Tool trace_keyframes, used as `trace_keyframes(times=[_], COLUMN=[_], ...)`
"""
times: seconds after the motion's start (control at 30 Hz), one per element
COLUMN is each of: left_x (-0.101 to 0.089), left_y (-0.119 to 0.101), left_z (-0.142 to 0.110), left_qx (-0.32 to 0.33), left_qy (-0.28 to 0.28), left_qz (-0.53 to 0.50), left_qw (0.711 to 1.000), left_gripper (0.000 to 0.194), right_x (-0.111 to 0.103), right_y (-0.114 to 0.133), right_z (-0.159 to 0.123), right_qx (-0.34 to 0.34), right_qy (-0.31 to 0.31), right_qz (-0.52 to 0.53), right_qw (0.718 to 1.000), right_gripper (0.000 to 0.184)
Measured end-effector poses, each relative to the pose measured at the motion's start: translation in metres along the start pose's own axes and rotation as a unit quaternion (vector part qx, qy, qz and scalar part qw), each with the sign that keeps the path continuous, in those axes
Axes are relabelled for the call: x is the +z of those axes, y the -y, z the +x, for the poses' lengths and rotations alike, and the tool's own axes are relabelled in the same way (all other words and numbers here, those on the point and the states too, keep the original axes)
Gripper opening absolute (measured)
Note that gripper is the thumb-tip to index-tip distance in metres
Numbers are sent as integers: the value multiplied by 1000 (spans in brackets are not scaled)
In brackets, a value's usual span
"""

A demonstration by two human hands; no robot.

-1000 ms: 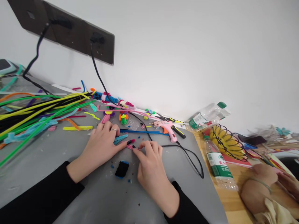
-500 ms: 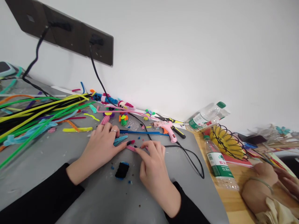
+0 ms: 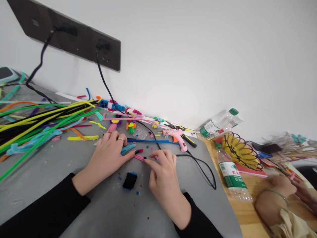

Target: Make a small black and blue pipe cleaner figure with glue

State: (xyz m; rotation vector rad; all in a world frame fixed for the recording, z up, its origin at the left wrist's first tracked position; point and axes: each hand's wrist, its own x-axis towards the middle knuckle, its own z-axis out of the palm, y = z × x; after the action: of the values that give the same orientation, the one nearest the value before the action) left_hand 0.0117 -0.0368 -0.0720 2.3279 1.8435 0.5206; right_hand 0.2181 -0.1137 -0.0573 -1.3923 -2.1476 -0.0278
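Between my hands, close to the mat, lies a short pink pipe cleaner strip (image 3: 139,158). My left hand (image 3: 109,155), with a ring on one finger, is closed with its thumb at the strip's left end; its fingertips are partly hidden. At the other end my right hand (image 3: 163,175) pinches the strip between thumb and forefinger. Light-blue pipe cleaner pieces (image 3: 127,148) lie just beyond my left thumb. Nearer to me is a small black fuzzy rectangle (image 3: 130,180) with blue edges.
Bundled pipe cleaners (image 3: 49,115) spread over the left side. A pink glue gun (image 3: 179,137), its cord, scissors (image 3: 182,126) and small fuzzy figures (image 3: 131,125) line the back. At right are plastic bottles (image 3: 232,175), a yellow basket (image 3: 239,152) and another person's arm (image 3: 274,195).
My right hand has shifted slightly right, and more of the pink strip shows between the two thumbs. My left hand stays nearly in place.
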Motion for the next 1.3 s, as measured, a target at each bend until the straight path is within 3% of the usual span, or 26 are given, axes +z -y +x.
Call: trace_keyframes(times=[0.27,0.6,0.97,1.3], left_x=[-1,-1,0,1], left_y=[-2,-2,-1,-2], left_z=[1,0,1,0], left_qx=[-9,1,-4,-5], left_qy=[10,12,19,17], left_qz=[-14,5,18,12], left_qw=[1000,1000,1000,1000], left_gripper=[31,31,32,30], right_x=[2,0,5,7], right_y=[-2,-2,-1,7], right_z=[1,2,2,1], right_qx=[4,-2,1,-11], right_qy=[1,-10,64,81], right_qz=[-5,9,-11,5], right_qw=[1000,1000,998,997], right_gripper=[39,46,43,57])
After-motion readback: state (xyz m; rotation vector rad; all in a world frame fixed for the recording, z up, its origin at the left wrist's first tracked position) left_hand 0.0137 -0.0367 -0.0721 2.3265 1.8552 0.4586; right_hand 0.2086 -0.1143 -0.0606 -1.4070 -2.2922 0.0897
